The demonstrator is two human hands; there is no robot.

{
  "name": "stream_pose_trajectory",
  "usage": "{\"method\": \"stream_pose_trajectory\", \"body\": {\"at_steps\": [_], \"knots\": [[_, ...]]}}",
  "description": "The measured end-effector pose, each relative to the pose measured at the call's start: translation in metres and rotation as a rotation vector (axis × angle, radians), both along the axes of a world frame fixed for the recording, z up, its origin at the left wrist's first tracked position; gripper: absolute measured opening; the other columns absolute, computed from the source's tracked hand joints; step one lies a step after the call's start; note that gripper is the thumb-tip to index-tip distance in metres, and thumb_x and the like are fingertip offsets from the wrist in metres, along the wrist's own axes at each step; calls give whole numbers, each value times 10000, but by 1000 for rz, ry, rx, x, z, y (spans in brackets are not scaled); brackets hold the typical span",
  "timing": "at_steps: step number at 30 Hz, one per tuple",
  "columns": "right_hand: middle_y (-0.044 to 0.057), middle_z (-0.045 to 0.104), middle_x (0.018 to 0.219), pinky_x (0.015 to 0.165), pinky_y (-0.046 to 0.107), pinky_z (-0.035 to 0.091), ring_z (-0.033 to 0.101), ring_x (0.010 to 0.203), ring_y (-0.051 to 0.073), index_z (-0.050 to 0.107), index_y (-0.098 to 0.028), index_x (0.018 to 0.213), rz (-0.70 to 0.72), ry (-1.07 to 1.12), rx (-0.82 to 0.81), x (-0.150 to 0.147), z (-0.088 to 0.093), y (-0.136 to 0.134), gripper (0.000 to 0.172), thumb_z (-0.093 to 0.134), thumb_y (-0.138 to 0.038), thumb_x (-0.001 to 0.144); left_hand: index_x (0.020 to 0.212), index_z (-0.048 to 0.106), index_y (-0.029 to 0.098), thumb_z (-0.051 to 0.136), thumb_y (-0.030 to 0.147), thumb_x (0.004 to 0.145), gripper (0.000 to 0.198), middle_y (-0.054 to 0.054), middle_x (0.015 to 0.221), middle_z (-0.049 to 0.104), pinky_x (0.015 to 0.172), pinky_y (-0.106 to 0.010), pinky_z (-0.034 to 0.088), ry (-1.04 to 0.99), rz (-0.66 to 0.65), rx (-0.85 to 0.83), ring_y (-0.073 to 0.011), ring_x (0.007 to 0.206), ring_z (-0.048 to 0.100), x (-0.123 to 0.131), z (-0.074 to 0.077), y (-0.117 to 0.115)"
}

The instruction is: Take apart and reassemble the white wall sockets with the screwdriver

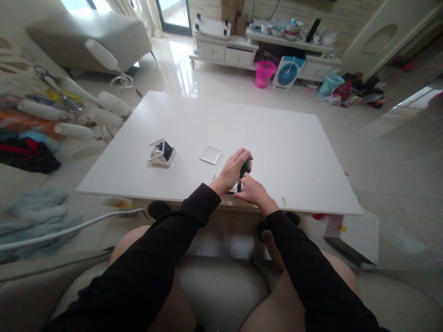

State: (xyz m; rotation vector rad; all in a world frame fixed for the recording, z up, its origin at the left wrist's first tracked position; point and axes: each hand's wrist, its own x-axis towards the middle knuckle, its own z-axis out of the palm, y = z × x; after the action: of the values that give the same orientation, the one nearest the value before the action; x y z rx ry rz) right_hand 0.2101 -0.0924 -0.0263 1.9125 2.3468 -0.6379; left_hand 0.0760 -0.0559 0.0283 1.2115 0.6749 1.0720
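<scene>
View from a head-worn camera, looking down at a seated person's two arms in black sleeves, which reached over a white tabletop.

The left hand was closed in a fist around the green handle of a screwdriver. The tool stood nearly upright, with its tip pointing down at the tabletop near the front edge.

The right hand lay just beside the left, low on the tabletop, with its fingers bent toward a small pale piece under the screwdriver's tip. The hands hid most of that piece. It could not be told whether the right fingers pinched it or only pressed on it.

Further back on the tabletop, just left of the hands, a thin square plate lay flat. Well to its left sat a small open box, white outside with dark parts inside.

Beyond the tabletop was a shiny pale floor. A pink basket stood next to a blue and white fan, in front of a low white cabinet. A teal basket lay further right.
</scene>
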Motion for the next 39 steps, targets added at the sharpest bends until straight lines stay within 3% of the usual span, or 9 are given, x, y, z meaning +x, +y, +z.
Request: {"method": "stream_pose_trajectory", "body": {"at_steps": [3, 6, 11, 14, 17, 20, 27, 35, 39], "knots": [[159, 575, 1378, 938, 386, 545, 664, 1155, 323, 635, -163, 1226, -7, -4, -11, 0, -1, 1, 512, 800, -448, 833, 872, 465, 219, 664, 542, 910, 382, 50, 690, 568, 658, -243, 420, 9, -3, 23, -99, 656, 522, 1, -2, -2], [159, 584, 1369, 944, 389, 540, 665, 1151, 328, 638, -158, 1243, -5, 0, -7, 0, -1, 1, 530, 801, -451, 833, 832, 471, 215, 657, 538, 919, 383, 35, 713, 571, 651, -249, 403, 66, 8, 31, -101, 666, 507, 0, -3, -1], [135, 576, 1395, 950, 368, 532, 663, 1166, 315, 634, -186, 1270, -7, 43, 3, 0, 0, 0, 525, 803, -426, 835, 812, 654, 174, 639, 549, 933, 394, -13, 804, 563, 680, -270, 417, 119, 87, 103, -122, 742, 524, -3, -3, 3], [128, 571, 1395, 948, 363, 532, 661, 1173, 307, 605, -208, 1324, -1, 64, 0, 0, -1, 0, 574, 814, -403, 826, 948, 711, 169, 603, 566, 951, 411, -30, 839, 613, 717, -276, 442, 57, 21, 47, -139, 795, 572, -4, -2, 4], [137, 581, 1353, 930, 366, 539, 672, 1135, 301, 614, -191, 1290, 1, 43, -7, 1, -2, 1, 554, 815, -416, 826, 1000, 652, 179, 543, 546, 982, 383, -12, 779, 627, 691, -265, 439, -39, -23, -15, -131, 743, 580, -3, -1, 3], [147, 592, 1322, 898, 376, 551, 683, 1093, 308, 642, -165, 1209, 0, 8, -5, 1, -3, 0, 491, 803, -438, 834, 866, 568, 191, 478, 531, 1003, 377, 15, 676, 570, 617, -252, 397, -39, -38, -29, -110, 632, 517, 0, 0, 1], [159, 587, 1348, 938, 389, 548, 670, 1139, 328, 641, -163, 1248, -5, 16, -3, 0, -3, 1, 522, 803, -426, 827, 853, 464, 215, 665, 470, 911, 330, 43, 711, 572, 647, -240, 389, 3, -19, -26, -90, 645, 490, 1, 0, -4], [137, 571, 1389, 965, 372, 532, 658, 1174, 308, 616, -190, 1297, -9, 55, -12, 0, -1, 0, 544, 803, -401, 831, 845, 634, 179, 570, 573, 962, 416, -27, 825, 613, 703, -278, 430, 116, 63, 89, -134, 767, 549, -3, 2, 2], [142, 581, 1347, 909, 375, 548, 679, 1106, 303, 632, -175, 1225, -6, 32, -3, -1, 0, 0, 487, 792, -426, 839, 936, 578, 208, 432, 584, 1016, 412, 3, 734, 598, 648, -271, 424, 16, 24, -14, -133, 690, 553, -1, -1, 3]]}}
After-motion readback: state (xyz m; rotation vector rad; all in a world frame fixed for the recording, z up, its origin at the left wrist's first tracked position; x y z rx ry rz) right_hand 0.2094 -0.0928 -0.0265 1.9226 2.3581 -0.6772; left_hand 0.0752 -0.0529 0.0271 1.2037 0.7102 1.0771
